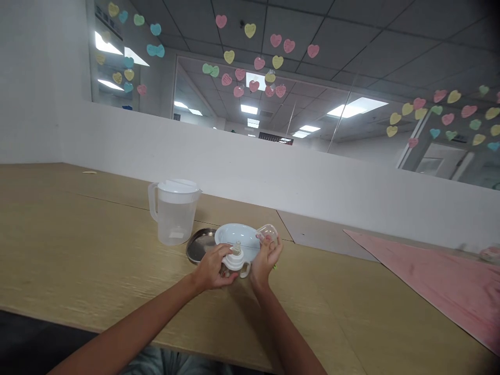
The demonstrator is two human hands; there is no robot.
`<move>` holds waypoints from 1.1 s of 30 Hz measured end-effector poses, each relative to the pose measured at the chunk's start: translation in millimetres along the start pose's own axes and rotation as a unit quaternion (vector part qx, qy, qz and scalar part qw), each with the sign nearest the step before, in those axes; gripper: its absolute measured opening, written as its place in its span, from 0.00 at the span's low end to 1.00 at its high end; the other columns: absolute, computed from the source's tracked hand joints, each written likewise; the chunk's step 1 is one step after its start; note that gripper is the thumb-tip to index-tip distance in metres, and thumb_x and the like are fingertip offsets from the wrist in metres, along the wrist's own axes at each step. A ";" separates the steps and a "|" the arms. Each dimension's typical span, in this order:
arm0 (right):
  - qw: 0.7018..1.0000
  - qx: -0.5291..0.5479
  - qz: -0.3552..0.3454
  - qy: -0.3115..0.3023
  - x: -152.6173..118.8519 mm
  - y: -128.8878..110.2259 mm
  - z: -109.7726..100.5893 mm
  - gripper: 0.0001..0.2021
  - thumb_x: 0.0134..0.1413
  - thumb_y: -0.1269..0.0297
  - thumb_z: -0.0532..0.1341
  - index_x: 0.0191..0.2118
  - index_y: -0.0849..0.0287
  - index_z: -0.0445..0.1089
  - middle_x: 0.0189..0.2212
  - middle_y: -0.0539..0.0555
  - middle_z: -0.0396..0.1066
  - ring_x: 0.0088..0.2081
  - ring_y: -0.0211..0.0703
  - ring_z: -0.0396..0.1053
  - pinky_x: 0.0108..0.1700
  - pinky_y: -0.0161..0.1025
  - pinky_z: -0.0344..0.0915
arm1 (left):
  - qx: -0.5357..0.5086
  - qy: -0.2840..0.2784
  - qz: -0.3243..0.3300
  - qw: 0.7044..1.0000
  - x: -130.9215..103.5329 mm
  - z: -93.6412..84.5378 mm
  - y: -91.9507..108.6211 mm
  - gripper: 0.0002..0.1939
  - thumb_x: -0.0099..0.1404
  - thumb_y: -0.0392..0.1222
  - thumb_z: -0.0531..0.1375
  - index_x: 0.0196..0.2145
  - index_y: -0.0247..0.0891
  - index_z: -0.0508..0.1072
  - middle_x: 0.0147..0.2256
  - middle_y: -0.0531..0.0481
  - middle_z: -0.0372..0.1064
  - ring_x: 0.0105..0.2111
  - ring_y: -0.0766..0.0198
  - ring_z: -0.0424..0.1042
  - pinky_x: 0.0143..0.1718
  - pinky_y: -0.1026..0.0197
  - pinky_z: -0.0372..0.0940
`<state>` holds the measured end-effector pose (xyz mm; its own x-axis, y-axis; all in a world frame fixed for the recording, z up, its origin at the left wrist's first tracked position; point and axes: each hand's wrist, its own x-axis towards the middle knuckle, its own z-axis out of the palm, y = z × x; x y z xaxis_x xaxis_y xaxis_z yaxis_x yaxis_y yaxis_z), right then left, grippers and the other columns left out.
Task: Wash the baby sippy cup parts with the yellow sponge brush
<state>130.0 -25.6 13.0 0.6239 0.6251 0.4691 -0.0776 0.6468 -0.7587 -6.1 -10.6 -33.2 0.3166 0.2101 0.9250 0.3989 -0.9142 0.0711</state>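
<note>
White plastic forms the collar and side handle of a baby bottle (234,262), which the left hand (215,268) grasps from the side, its fingers wrapped around the body below the collar and near the pale teat on top. The bottle is upright or slightly tilted, at the near side of a pale blue bowl (231,233); whether it touches the table cannot be told. The right hand (267,259) grasps a clear cap (269,234) between its fingers, raised at the right edge of the bowl and apart from the bottle. A shiny metal tray (200,244) lies at the left of the bowl, partly hidden by it. Further left, a translucent pitcher (175,216) with a white lid (178,186) stands upright on the wood-toned table (117,250), its handle turned to the left. A pink sheet (437,276) lies well apart on the right, and heart-shaped notes (289,46) in pink, yellow, green and blue dot the glass (312,101) above the white wall (250,164).
</note>
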 end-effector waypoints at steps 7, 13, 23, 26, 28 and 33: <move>0.980 -0.178 -0.056 -0.071 16.1 16.4 -10.3 0.19 0.40 0.65 0.58 0.43 0.60 0.70 0.44 0.57 0.64 0.44 0.45 0.63 0.49 0.42 0.59 | 0.020 -0.011 -0.020 1.000 -2.5 1.4 -1.7 0.25 0.49 0.43 0.61 0.44 0.38 0.60 0.41 0.42 0.68 0.42 0.53 0.70 0.43 0.53 0.66; 0.961 -0.208 -0.065 -0.173 11.0 25.8 -10.9 0.13 0.39 0.69 0.52 0.28 0.59 0.74 0.30 0.53 0.71 0.35 0.43 0.66 0.42 0.38 0.60 | 0.010 -0.013 -0.013 1.000 -1.9 1.4 -1.5 0.24 0.51 0.43 0.60 0.45 0.38 0.60 0.42 0.41 0.68 0.43 0.54 0.69 0.43 0.53 0.66; 0.936 -0.301 -0.045 -0.177 7.6 16.6 -10.3 0.13 0.49 0.63 0.51 0.30 0.59 0.73 0.22 0.50 0.71 0.26 0.42 0.66 0.32 0.35 0.57 | 0.006 -0.011 -0.011 1.000 -1.8 0.8 -0.7 0.24 0.52 0.43 0.60 0.46 0.38 0.59 0.42 0.42 0.68 0.42 0.55 0.69 0.43 0.54 0.66; 0.926 -0.331 -0.068 -0.169 7.1 14.3 -10.1 0.15 0.52 0.60 0.50 0.32 0.59 0.72 0.23 0.52 0.71 0.27 0.43 0.66 0.33 0.36 0.57 | 0.008 -0.003 -0.001 1.000 -1.9 0.2 0.0 0.24 0.53 0.44 0.60 0.46 0.37 0.59 0.42 0.42 0.68 0.42 0.55 0.69 0.42 0.54 0.66; 0.920 -0.345 -0.076 -0.168 6.7 13.2 -9.9 0.16 0.53 0.59 0.49 0.33 0.60 0.72 0.23 0.53 0.72 0.27 0.43 0.67 0.34 0.36 0.57 | 0.009 0.000 0.001 1.000 -1.3 -0.1 0.4 0.24 0.53 0.44 0.60 0.46 0.37 0.59 0.42 0.42 0.68 0.42 0.55 0.69 0.42 0.54 0.67; 0.911 -0.370 -0.081 -0.165 6.3 11.6 -9.8 0.17 0.55 0.58 0.47 0.34 0.59 0.72 0.25 0.54 0.72 0.29 0.43 0.68 0.35 0.36 0.58 | 0.018 0.002 -0.010 1.000 0.0 -0.1 1.4 0.24 0.51 0.44 0.61 0.45 0.37 0.60 0.41 0.42 0.68 0.42 0.55 0.70 0.42 0.54 0.66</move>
<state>140.7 -18.5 2.8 0.3031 0.7244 0.6191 0.6157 0.3471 -0.7075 -5.6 -11.9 -33.1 0.3049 0.2275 0.9248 0.4360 -0.8966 0.0768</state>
